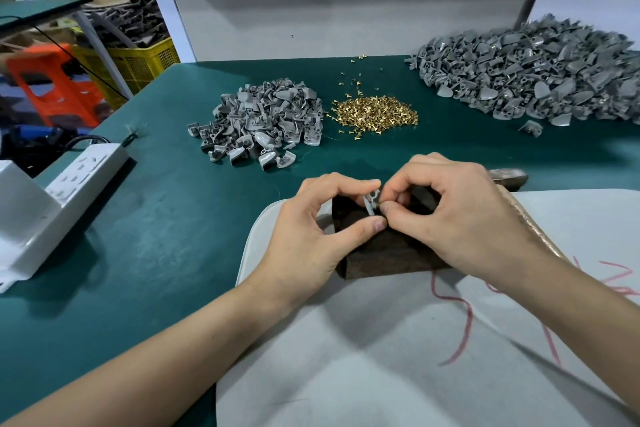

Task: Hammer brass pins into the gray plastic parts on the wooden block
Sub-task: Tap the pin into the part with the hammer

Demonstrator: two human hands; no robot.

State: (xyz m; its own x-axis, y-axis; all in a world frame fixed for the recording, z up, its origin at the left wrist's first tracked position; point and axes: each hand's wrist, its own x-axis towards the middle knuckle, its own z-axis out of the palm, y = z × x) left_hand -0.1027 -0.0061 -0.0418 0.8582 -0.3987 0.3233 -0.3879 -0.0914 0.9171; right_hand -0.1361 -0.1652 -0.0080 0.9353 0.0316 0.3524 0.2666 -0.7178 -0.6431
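A dark wooden block (388, 253) lies on a grey sheet (398, 350) in front of me. My left hand (311, 229) pinches a small gray plastic part (370, 202) between thumb and forefinger, just above the block. My right hand (460, 215) pinches a brass pin (379, 203) against that part. A hammer lies behind my right hand: its metal head (509, 174) shows past the knuckles and its wooden handle (533, 225) runs along my right wrist.
On the green table (166, 218) sit a small heap of gray parts (263, 121), a pile of brass pins (375, 113) and a large heap of gray parts (533, 73) at the right. A white power strip (86, 166) and a white bracket (24, 218) stand at the left.
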